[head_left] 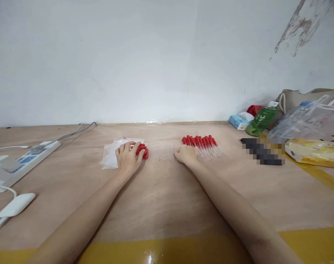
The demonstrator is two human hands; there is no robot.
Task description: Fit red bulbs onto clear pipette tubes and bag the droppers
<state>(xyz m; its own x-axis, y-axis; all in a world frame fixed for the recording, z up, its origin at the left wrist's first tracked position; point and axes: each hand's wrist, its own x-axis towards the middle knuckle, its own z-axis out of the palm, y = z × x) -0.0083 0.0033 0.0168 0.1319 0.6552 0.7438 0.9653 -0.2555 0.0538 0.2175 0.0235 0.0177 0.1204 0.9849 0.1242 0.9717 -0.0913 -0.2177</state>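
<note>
Red caps (144,150) are piled at the left end of a side-by-side row of clear tubes (161,151) on the surface (156,198). The left hand (128,156) covers part of the pile, fingers bent and spread; whether a cap is pinched cannot be told. The right hand (186,153) is at the row's right end, thumb and fingers drawn close together; a grip on a tube cannot be confirmed.

Beyond the right hand, red-capped tubes (200,141) lie fanned, cap ends toward the wall. This layout probably keeps loose caps, bare tubes and capped tubes sorted, each within short reach. The parallel row likely makes single tubes easier to pick out.

Containers: a clear bag (109,156) lies flat beneath and beside the left hand; the part in sight shows no contents. At the right rear, a green bottle (262,121) with a white lid leans beside a blue tissue pack (240,121). A plastic bag (293,117) and a yellow packet (312,152) lie farther right; their contents cannot be identified.
</note>
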